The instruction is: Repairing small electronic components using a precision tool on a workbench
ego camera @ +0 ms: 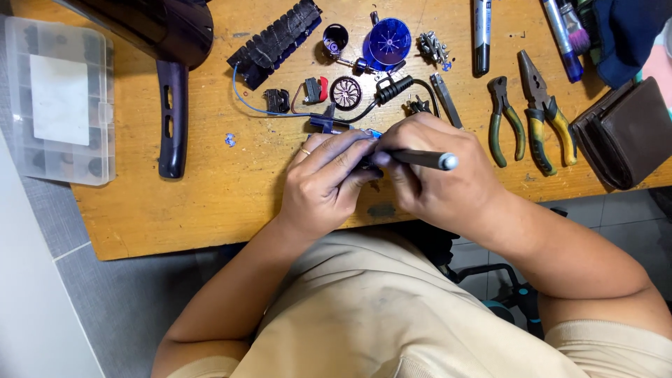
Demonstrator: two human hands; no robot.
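1. A worn wooden desk [210, 203] over a grey tiled floor carries scattered dryer parts.
2. The left hand [323, 183] has its grip clamped on a small dark part [369, 162] near the desk's front edge, mostly hidden by fingers.
3. The right hand [437, 178] has its grip closed around a thin black tool [420, 159], its tip at that part.
4. Two pliers [532, 115] lie to the right; a clear plastic box [56, 98] sits far left.

beige short-sleeved shirt [371, 315]; thin ring [305, 151] on left hand [325, 183]
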